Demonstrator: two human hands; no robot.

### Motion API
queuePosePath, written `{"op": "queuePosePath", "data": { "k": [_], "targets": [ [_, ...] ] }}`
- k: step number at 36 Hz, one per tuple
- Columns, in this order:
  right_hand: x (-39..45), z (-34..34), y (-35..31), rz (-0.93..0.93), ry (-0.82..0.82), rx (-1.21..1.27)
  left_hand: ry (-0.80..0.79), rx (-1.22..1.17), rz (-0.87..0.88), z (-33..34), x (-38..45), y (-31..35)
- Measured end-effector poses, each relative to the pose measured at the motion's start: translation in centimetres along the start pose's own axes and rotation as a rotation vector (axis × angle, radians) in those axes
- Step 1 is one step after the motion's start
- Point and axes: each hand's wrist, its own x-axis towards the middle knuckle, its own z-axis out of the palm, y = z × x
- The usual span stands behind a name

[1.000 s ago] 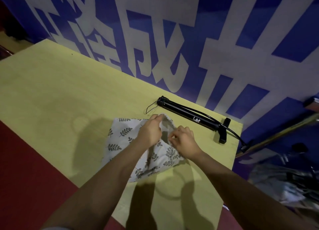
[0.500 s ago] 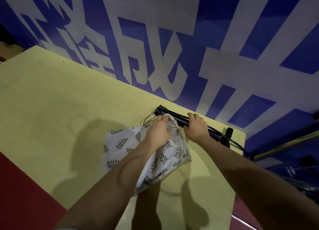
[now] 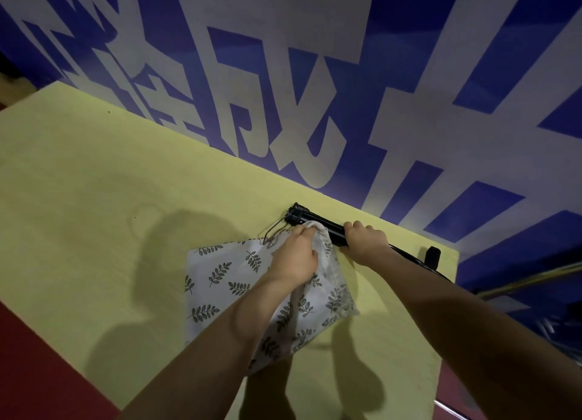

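Two hands are occupied near the table's (image 3: 94,199) far edge: bag (image 3: 220,274) mouth is pinched by left hand (image 3: 294,257), pump (image 3: 335,234) is gripped by right hand (image 3: 365,240), and feeding pump into bag is judged next.

The bag (image 3: 226,278) lies on the table (image 3: 94,199), the pump (image 3: 318,227) just behind its mouth

White drawstring bag (image 3: 220,271) at 6 o'clock, printed all over with dark grey leaf sprigs. Matte black tube (image 3: 334,234) just past it toward 1 o'clock. Pale yellow-green desk (image 3: 94,183), plain. Deep blue wall (image 3: 195,32) at 12 o'clock, with huge white characters. Dark red floor (image 3: 37,372) at 7 o'clock.
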Motion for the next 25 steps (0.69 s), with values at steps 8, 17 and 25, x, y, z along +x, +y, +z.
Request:
{"op": "queuePosePath", "data": {
  "k": [8, 17, 25],
  "targets": [
    [-3.3, -1.4, 0.2, 0.05, 0.177, 0.125, -0.023, -0.006, 0.011, -0.1, -1.8, 0.3],
    [-8.7, -4.6, 0.5, 0.191, 0.296, 0.372, 0.04, -0.054, 0.043, -1.8, -4.9, 0.8],
    [-13.8, -4.8, 1.2, 0.247, 0.411, 0.571, 0.118, -0.175, 0.024, -3.0, -7.5, 0.7]
  ]
}}
